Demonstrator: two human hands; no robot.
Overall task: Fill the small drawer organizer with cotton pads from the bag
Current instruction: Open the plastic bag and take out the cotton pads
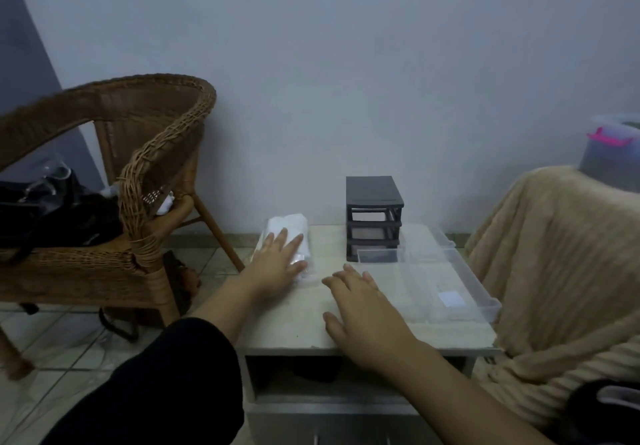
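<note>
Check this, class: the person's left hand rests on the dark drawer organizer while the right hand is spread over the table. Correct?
No. The head view shows the left hand resting on the bag of cotton pads; the right hand is spread over the table.

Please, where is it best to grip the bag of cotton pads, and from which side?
Probably across its near end, from above: the bag of cotton pads lies flat, lengthwise away from the person, and the left hand rests there.
</note>
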